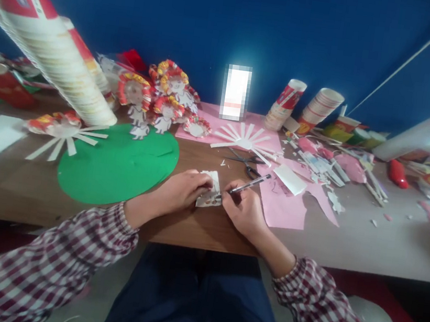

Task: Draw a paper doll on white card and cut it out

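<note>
The white paper piece (217, 183) is small, bears dark and brownish markings, and lies on the desk (205, 231), partly covered by the left fingers (202, 180). The slim pen (250, 183), dark-ended, slants, lower end near the paper's right edge.

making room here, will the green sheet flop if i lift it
The green sheet is probably light and bendy, looking thin and flat. It may crease easily, given the crease-like line near its right edge. White strips overlapping its left side could shift.
</note>
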A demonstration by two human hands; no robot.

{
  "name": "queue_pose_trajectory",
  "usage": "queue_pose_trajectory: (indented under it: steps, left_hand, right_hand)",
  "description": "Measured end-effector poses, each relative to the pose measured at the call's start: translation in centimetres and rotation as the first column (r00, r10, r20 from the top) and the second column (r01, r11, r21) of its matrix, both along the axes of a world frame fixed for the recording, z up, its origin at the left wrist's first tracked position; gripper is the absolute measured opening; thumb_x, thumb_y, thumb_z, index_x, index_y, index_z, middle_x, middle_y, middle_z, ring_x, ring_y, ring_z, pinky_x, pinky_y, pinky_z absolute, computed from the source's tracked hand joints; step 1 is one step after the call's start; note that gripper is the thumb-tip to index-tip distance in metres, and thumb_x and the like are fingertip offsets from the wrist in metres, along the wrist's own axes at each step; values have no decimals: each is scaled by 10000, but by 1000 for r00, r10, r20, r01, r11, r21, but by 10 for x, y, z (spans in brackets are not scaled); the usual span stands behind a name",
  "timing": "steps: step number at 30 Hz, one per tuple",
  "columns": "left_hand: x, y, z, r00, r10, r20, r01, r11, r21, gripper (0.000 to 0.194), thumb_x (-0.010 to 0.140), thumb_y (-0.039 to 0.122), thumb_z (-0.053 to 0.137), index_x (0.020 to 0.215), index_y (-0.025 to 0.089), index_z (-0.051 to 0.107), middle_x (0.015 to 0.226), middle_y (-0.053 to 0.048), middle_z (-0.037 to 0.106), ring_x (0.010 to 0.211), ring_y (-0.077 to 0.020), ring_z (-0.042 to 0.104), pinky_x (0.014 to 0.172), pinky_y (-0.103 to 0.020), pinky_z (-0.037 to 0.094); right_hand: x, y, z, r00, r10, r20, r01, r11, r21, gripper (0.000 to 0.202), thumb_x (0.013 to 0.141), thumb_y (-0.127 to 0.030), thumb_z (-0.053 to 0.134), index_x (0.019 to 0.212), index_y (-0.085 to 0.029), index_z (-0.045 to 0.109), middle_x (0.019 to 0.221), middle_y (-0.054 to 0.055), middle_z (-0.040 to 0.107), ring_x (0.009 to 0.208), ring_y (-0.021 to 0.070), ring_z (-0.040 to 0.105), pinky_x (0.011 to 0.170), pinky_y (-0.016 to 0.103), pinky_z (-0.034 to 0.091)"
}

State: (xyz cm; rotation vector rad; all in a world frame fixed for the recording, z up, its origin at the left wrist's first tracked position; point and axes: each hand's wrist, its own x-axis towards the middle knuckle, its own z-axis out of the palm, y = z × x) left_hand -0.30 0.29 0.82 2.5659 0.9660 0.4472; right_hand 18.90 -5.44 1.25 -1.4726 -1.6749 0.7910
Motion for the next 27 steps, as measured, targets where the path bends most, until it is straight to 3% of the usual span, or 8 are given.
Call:
queue_pose_trajectory:
  steps: [8,12,17,21,27]
  left_hand:
    - [0,3,-2,1000,-7,-14,7,1000,23,127,860,213,502,965,196,571,877,-29,619,828,-164,556,731,-271,437]
    - [0,2,0,1000,-10,4,9,999,34,151,827,184,526,966,200,583,856,-25,623,826,-166,561,723,-271,434]
    - [-2,-1,1,998,-23,53,21,999,27,144,831,215,540,969,202,582,864,-24,626,808,-163,562,720,-276,439]
    - [-3,0,0,998,-14,62,14,1000,1,180,811,171,539,983,212,573,866,-23,620,835,-169,572,735,-277,449]
    - [-4,3,-2,1000,-13,16,13,1000,13,206,779,121,540,961,212,571,863,-24,622,809,-169,576,695,-259,445]
  right_hand:
    - [-1,-2,-1,1000,24,15,-25,998,65,92,816,-263,532,789,-180,560,633,-11,561,528,114,490,509,219,378]
    - [4,-4,-2,993,13,-121,4,990,142,76,836,-249,521,799,-186,540,678,-10,554,581,113,505,553,219,405]
    - [9,-4,1,962,-40,-268,55,997,46,91,854,-281,517,834,-193,509,642,-24,534,565,116,508,530,219,404]
    - [4,2,1,978,7,-209,-8,1000,-2,110,847,-296,520,823,-189,520,634,-21,533,552,120,497,514,222,395]
    - [-8,5,2,998,50,31,-51,998,45,67,822,-240,517,789,-186,539,644,-11,544,574,129,507,540,228,399]
